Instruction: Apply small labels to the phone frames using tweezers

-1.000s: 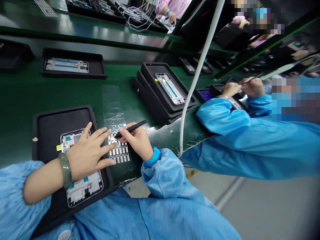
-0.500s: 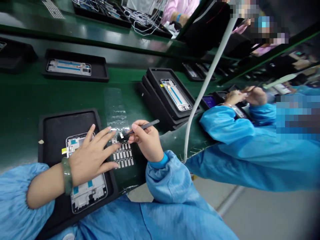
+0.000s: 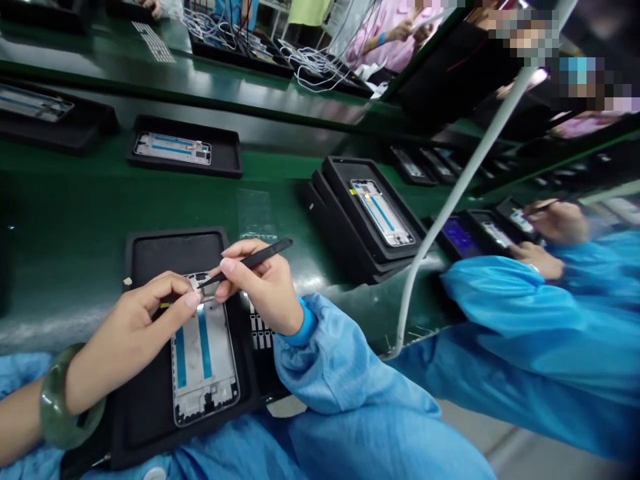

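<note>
My right hand (image 3: 265,283) holds black tweezers (image 3: 265,255), their tip slanting down to the upper end of a phone frame (image 3: 220,360). My left hand (image 3: 135,327), a green bangle (image 3: 67,397) at its wrist, has thumb and index finger drawn together by the tweezer tip; whatever they pinch is too small to make out. The silver frame with blue strips lies in a black tray (image 3: 175,248), its top end partly covered by my fingers. A sheet of small metal-looking pieces (image 3: 261,332) lies right of the tray, partly hidden under my right wrist.
Stacked black trays (image 3: 345,233) with another phone frame (image 3: 383,213) stand to the right. A further tray (image 3: 233,150) lies at the back. A pale cable (image 3: 450,200) crosses the right side. Beyond it, a co-worker's blue sleeve (image 3: 500,287) and hands are over other trays.
My right hand has brought the tweezers left from the sheet of pieces to the phone frame. My left hand has gone from spread over the frame to pinching at its upper end. The view has shifted.
</note>
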Demonstrator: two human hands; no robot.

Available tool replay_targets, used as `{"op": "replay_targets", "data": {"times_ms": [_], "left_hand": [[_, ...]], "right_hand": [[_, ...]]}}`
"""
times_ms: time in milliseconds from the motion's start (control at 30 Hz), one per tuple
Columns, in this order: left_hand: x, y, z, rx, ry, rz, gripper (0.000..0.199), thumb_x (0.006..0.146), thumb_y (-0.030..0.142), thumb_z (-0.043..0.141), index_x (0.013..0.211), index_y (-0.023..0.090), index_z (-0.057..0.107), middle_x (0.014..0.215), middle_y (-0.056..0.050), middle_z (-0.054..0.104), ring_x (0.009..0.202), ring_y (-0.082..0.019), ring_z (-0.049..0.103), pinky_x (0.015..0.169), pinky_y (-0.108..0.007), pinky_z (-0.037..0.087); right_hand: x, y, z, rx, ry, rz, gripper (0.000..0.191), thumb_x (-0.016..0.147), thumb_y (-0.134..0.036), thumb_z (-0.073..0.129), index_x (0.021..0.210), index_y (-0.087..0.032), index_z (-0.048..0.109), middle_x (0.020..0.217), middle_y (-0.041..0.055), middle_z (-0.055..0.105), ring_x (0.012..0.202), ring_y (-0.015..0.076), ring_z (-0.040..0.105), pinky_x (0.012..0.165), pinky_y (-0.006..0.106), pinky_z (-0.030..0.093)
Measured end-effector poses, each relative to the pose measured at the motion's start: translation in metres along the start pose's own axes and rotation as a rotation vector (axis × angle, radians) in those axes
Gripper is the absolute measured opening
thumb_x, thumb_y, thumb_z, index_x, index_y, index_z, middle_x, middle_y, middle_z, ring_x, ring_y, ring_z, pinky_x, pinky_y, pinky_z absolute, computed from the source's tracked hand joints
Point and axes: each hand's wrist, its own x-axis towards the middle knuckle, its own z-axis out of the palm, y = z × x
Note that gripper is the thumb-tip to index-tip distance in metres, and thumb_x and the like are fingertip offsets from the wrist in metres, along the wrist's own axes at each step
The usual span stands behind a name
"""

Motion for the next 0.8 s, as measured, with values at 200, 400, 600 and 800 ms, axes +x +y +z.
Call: {"op": "replay_targets", "data": {"times_ms": [200,400,600,800], "left_hand": [[0.000,-0.008,-0.012,0.051,-0.030,0.032,0.027,0.086,0.045,0.047,0.079,0.021,0.058,0.079,0.001,0.062,0.077,-0.014,0.058,0.070,-0.025,0.046],[-0.002,-0.015,-0.027,0.322,-0.109,0.085,0.026,0.089,0.044,0.043,0.084,0.024,0.057,0.086,0.002,0.061,0.080,-0.014,0.058,0.073,-0.028,0.046],[-0.004,-0.046,-0.036,0.602,0.002,0.269,0.052,0.083,0.056,0.051,0.126,0.027,0.044,0.134,-0.005,0.049,0.128,-0.025,0.041,0.103,-0.044,0.038],[-0.002,-0.062,-0.030,0.731,-0.019,0.442,0.045,0.086,0.053,0.051,0.115,0.020,0.051,0.131,-0.010,0.053,0.128,-0.029,0.042,0.105,-0.052,0.033]], "right_hand": [[0.002,-0.005,0.010,-0.117,-0.102,-0.005,0.022,0.075,-0.029,0.072,0.087,-0.017,0.057,0.059,-0.0046,0.064,0.052,0.0084,0.065,0.053,0.018,0.055],[0.012,-0.004,0.009,-0.198,-0.228,0.046,0.022,0.073,-0.029,0.073,0.083,-0.016,0.058,0.063,-0.0034,0.064,0.054,0.0088,0.066,0.052,0.018,0.055],[0.037,0.018,0.002,-0.160,-0.056,0.127,0.037,0.068,-0.040,0.075,0.086,-0.017,0.053,0.068,-0.0032,0.064,0.051,0.0079,0.064,0.050,0.018,0.056],[0.049,0.024,-0.004,-0.273,-0.148,0.194,0.030,0.074,-0.032,0.071,0.090,-0.017,0.051,0.062,-0.0052,0.061,0.050,0.0088,0.064,0.049,0.018,0.056]]}}
